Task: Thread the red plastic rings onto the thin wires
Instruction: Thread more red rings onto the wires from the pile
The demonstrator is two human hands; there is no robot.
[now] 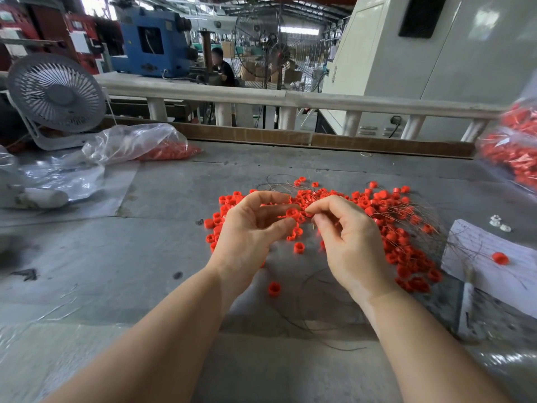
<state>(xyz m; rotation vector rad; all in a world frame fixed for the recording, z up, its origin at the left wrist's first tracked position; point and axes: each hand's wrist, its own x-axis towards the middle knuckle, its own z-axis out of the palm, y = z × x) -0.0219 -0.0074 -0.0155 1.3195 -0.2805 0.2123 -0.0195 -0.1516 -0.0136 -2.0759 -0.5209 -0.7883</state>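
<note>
Head camera, centre of the frame: my left hand (250, 228) pinches one red ring (293, 213) at the tips of thumb and curled fingers. Just right of it, my right hand (348, 242) has forefinger and thumb pressed together on a thin wire (308, 214), its end at the ring; whether it has entered the hole I cannot tell. Behind and under both hands, a loose pile of red rings (386, 210) spreads over the grey worktable (145, 257), tangled with more thin wires (421, 216). At upper left stand a small grey fan (56, 94) and a clear bag of rings (151, 144). Beyond a white rail (284, 98) lies a factory hall with a blue machine (151, 43).
</note>
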